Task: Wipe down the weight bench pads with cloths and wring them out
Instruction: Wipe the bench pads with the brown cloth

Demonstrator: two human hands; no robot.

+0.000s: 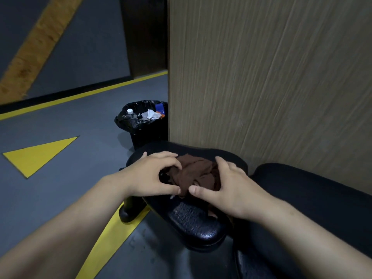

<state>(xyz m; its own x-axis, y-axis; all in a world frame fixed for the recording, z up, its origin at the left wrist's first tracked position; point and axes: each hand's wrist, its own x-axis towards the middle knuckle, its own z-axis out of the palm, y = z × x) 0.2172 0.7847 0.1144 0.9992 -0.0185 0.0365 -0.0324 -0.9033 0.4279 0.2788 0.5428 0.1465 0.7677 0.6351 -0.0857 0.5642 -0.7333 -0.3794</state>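
Cloth, brown, bunched between left hand and right hand, both curled round it on seat pad. Judged: gathering for wringing, not yet done; back pad, right of right hand, wiped or not, cannot tell. Wood panel close beyond both hands; open floor left of left hand.

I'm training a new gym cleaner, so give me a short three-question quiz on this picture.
1. True or false: the cloth lies on the floor.
2. What stands beyond the pad, by the wood panel? A) bucket B) bin C) stool
3. How many hands touch the cloth?
Key: 1 false, it lies on the pad. 2 B. 3 two, the left hand and the right hand.
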